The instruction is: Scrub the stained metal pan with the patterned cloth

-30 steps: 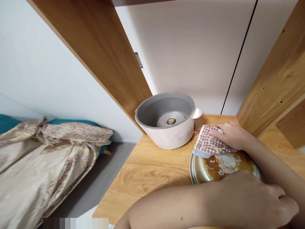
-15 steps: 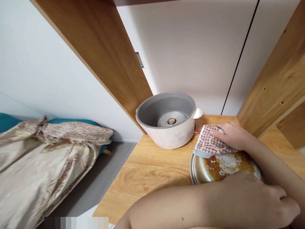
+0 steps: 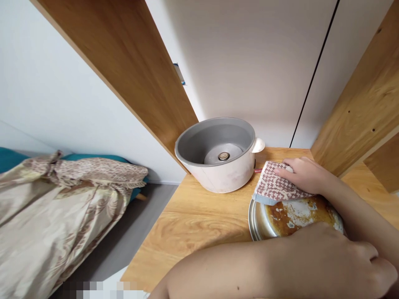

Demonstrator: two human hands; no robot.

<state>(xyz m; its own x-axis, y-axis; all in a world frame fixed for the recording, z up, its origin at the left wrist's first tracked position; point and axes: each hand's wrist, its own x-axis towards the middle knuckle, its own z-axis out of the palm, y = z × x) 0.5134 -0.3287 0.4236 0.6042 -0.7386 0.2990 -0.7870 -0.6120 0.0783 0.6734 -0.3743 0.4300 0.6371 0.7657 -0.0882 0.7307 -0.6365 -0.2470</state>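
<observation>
An overturned metal pot, its bottom stained brown with pale patches, lies on the wooden tabletop. Over its far edge is a red-and-white patterned cloth with a pale blue border. My right hand grips this cloth from above, thumb across it. My left arm reaches across the front, and my left hand is curled at the pot's near right side, covering part of it; what its fingers hold is hidden. Beyond the pot stands an open white cooker body with a grey interior.
Wooden posts rise at the left and right of the tabletop, with a white panel behind. A patterned cloth cover drapes over teal furniture at the left. A small red label lies beside the cooker body.
The view has shifted slightly. Both hands keep nearly the same places on and beside the pot, and the cloth is still under my right hand.
</observation>
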